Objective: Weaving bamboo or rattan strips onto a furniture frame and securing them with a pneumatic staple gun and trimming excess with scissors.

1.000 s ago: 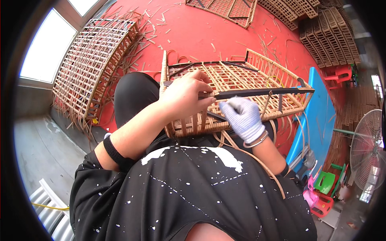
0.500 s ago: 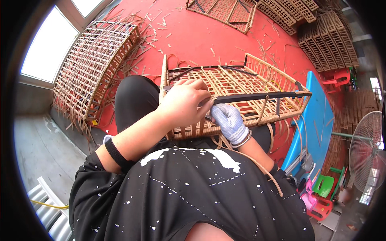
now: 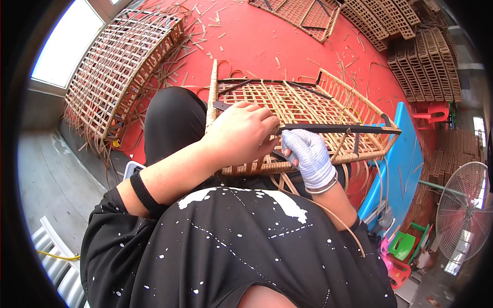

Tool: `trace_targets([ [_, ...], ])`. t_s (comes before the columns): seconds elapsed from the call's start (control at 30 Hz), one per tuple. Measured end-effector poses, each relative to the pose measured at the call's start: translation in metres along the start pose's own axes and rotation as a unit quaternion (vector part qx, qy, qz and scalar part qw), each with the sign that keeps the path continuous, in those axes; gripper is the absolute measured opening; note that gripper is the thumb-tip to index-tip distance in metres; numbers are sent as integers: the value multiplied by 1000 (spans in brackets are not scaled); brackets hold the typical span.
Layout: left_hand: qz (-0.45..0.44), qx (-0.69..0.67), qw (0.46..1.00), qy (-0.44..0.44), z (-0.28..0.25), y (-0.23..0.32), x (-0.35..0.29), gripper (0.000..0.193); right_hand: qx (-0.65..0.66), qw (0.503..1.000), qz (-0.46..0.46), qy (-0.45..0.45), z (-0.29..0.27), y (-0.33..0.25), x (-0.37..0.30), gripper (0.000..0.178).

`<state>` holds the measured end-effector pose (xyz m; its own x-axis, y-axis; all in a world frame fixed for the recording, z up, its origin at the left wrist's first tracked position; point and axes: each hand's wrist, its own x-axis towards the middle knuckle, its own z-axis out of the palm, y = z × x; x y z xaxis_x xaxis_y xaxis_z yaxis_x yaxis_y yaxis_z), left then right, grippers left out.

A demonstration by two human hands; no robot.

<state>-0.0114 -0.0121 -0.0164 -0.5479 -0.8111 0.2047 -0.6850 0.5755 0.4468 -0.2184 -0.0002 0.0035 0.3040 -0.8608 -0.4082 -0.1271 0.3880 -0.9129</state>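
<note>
A woven rattan frame with dark metal edges rests across my lap. Along its near side runs a black metal bar, wrapped with rattan in part. My left hand, bare, lies over the bar's left part with fingers curled around it. Just right of it, my right hand, in a pale knitted glove with some fingertips bare, is closed below the bar; what its fingers pinch is hidden. A loose rattan strip trails from the frame over my right forearm and shirt.
A large woven panel stack leans at the left by a window. Another frame lies on the red floor, among scattered offcuts. More woven panels are piled far right. At the right are a blue board, a fan and small stools.
My right hand has turned and shifted slightly right and down, away from my left fingers. The left hand has moved slightly right along the bar. The view has tilted a little.
</note>
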Motion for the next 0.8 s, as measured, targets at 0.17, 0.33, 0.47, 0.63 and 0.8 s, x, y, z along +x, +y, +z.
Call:
trace_targets([
  [0.17,-7,-6,1000,21,-5,-3,0,29,-203,976,-70,-34,-24,22,3,39],
  [0.33,-47,-47,998,-11,-5,-3,1,25,-373,921,-105,26,-35,39,8,29],
  [0.47,-31,-25,999,-27,-2,-3,2,25,-483,822,-268,139,-23,22,-13,28],
  [0.63,-28,-21,999,-25,2,-2,1,27,-426,855,-245,164,-12,-2,-13,32],
  [0.8,-16,16,1000,-13,1,0,-2,32,-347,900,-237,118,2,1,12,29],
])
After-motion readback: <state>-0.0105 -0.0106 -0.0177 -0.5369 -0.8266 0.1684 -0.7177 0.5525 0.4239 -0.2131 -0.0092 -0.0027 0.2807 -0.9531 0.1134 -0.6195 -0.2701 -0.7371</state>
